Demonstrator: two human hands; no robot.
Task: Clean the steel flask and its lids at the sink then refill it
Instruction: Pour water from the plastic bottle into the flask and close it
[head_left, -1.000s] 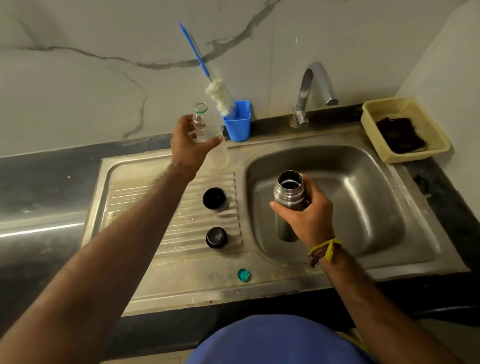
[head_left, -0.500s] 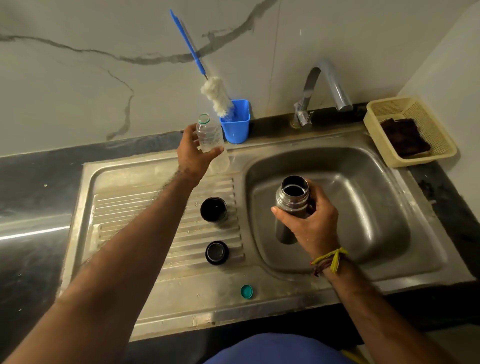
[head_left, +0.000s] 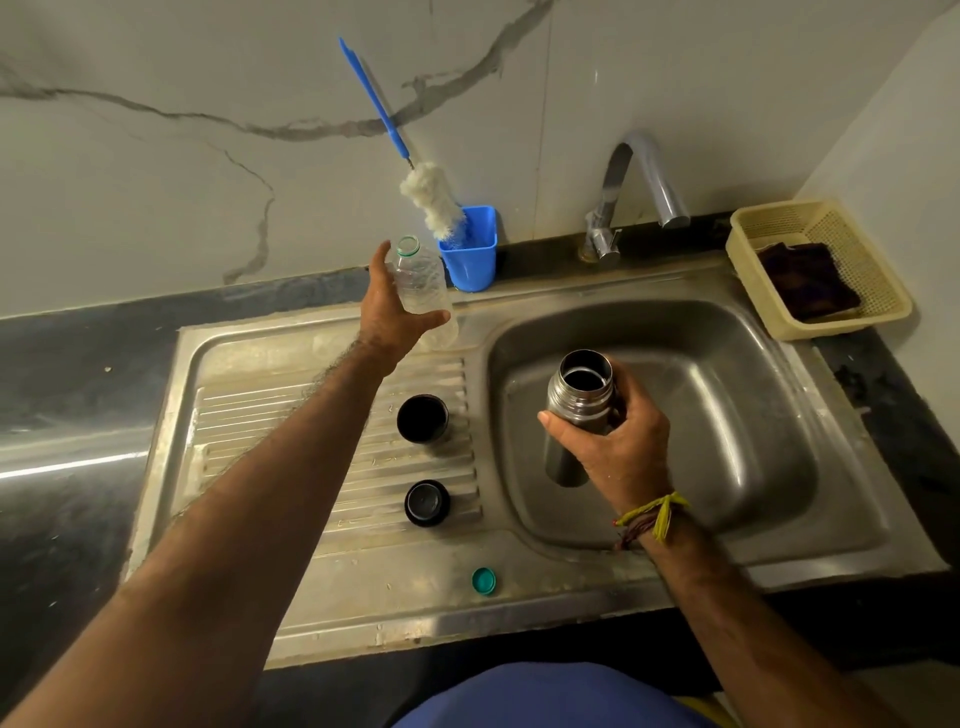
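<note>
My right hand (head_left: 613, 447) grips the open steel flask (head_left: 579, 400) by its upper body, holding it nearly upright over the sink basin (head_left: 727, 415). Two dark flask lids lie on the ribbed drainboard (head_left: 291, 441): a cup-shaped lid (head_left: 422, 418) mouth up, and a round stopper lid (head_left: 427, 502) nearer me. My left hand (head_left: 395, 312) reaches to a clear plastic bottle (head_left: 423, 283) standing uncapped at the back of the drainboard. Its thumb and forefinger are straightened on either side of the bottle, with the thumb lying against the bottle's front.
A blue cup (head_left: 472, 254) holds a blue-handled white bottle brush (head_left: 431, 200) against the wall. The tap (head_left: 644, 182) arches over the basin's back. A cream basket (head_left: 815, 265) with a dark cloth sits at right. A small teal cap (head_left: 483, 580) lies on the sink's front rim.
My left hand lowered the plastic bottle onto the back of the drainboard and its fingers have loosened and straightened. My right hand keeps the flask over the basin.
</note>
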